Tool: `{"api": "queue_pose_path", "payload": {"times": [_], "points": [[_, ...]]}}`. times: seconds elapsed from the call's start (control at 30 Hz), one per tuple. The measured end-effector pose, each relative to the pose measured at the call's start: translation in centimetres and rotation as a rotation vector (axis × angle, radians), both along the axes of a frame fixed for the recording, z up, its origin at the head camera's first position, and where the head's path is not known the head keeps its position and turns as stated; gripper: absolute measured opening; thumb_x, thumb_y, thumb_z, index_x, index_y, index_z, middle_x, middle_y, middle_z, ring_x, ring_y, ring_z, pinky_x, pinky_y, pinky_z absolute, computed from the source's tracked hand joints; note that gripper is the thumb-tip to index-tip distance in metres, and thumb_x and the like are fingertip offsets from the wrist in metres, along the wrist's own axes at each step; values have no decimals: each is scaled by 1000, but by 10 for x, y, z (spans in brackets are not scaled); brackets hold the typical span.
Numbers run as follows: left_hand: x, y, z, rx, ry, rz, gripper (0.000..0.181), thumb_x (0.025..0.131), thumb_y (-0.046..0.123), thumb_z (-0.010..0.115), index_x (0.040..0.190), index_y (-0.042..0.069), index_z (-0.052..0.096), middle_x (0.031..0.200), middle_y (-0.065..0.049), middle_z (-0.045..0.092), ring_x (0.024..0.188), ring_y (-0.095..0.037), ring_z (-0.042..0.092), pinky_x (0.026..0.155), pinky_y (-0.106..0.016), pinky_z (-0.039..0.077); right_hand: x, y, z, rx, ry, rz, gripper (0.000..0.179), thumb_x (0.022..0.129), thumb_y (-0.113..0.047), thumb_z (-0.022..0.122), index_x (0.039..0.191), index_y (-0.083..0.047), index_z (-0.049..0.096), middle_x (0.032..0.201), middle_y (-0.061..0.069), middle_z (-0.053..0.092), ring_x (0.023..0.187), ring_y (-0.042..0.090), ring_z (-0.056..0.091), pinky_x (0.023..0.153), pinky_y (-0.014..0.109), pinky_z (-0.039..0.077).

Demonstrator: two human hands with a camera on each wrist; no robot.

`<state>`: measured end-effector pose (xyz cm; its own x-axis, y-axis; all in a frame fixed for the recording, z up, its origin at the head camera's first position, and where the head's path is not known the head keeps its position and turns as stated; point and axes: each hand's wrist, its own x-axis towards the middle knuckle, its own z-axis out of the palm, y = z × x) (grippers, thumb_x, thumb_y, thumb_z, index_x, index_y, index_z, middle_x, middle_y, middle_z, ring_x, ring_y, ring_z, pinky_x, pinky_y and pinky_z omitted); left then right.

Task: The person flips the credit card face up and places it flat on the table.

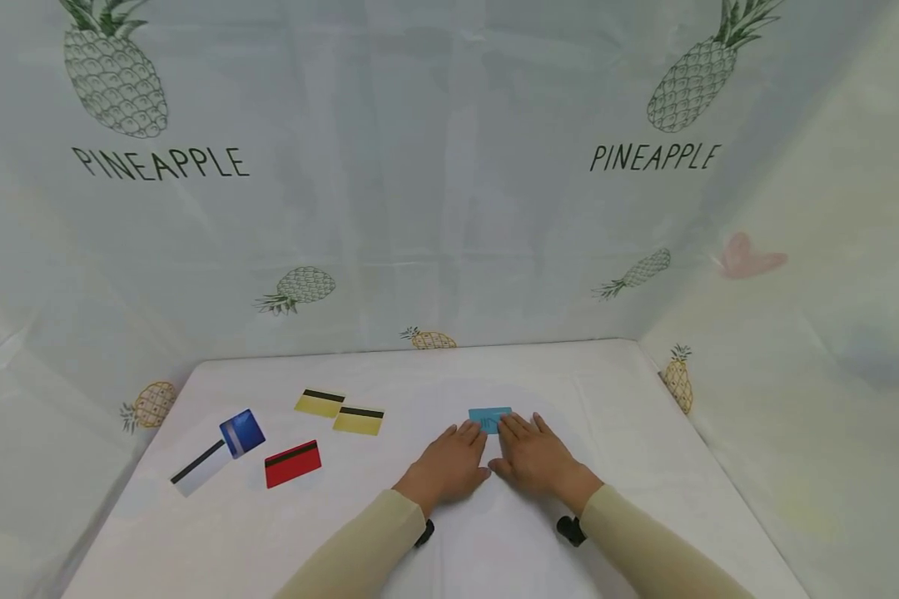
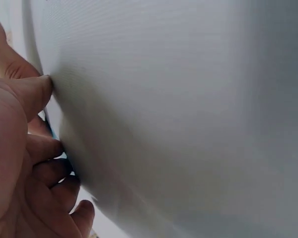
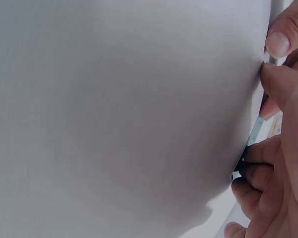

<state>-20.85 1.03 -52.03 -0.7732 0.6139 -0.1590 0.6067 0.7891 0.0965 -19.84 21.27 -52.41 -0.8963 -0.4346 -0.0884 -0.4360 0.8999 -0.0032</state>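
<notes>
A light blue card [image 1: 489, 413] lies flat on the white table, in front of both hands in the head view. My left hand [image 1: 448, 466] rests palm down, its fingertips touching the card's lower left part. On the other side my right hand [image 1: 537, 459] has its fingertips on the card's lower right part. The thumbs point toward each other on the cloth, just below the card. In the right wrist view, a thin strip of the card [image 3: 255, 130] shows by the fingers; the left wrist view shows mostly tabletop and the left hand [image 2: 20, 163].
Left on the table [image 1: 614, 391] lie two yellow cards [image 1: 320, 404] [image 1: 360, 423], a red card [image 1: 293, 466], a dark blue card [image 1: 244, 433] and a white card [image 1: 199, 470] with a black stripe. A pineapple-print curtain [image 1: 419, 208] stands behind the table and along its sides.
</notes>
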Motion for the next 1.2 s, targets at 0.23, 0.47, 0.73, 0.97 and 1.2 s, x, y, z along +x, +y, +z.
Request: {"api": "queue_pose_path", "payload": {"times": [0.23, 0.47, 0.73, 0.97, 1.2], "points": [[-6, 17, -1, -19, 1, 1, 69, 108, 52, 52, 162, 10, 42, 171, -7, 35, 161, -22, 29, 129, -42, 28, -5, 16, 2, -26, -21, -25, 64, 112, -44, 45, 156, 3, 45, 166, 16, 42, 156, 35, 37, 126, 62, 26], [-10, 29, -2, -25, -31, 2, 68, 110, 51, 49, 164, 13, 37, 173, -4, 31, 162, -20, 24, 130, -41, 25, -5, 28, 3, -52, -37, -46, 63, 113, -40, 45, 156, 6, 43, 166, 19, 40, 156, 38, 36, 126, 64, 24], [-13, 36, -3, -27, -28, -5, 69, 110, 52, 46, 166, 13, 34, 175, -3, 27, 163, -20, 22, 131, -43, 23, -8, 40, 2, -76, -42, -68, 64, 112, -38, 48, 156, 9, 41, 166, 23, 39, 156, 41, 35, 125, 65, 26], [-14, 41, 2, -44, -44, -1, 68, 111, 52, 43, 167, 14, 32, 175, -2, 25, 163, -19, 20, 132, -44, 21, -8, 40, -6, -68, -36, -79, 66, 112, -39, 47, 159, 6, 37, 168, 21, 36, 157, 40, 32, 127, 64, 23], [-15, 45, 0, -66, -47, 2, 67, 111, 53, 42, 167, 16, 31, 176, 0, 24, 163, -18, 19, 132, -43, 21, -5, 37, -9, -98, -37, -76, 63, 113, -37, 45, 159, 6, 39, 168, 21, 37, 157, 40, 33, 126, 63, 27]]}}
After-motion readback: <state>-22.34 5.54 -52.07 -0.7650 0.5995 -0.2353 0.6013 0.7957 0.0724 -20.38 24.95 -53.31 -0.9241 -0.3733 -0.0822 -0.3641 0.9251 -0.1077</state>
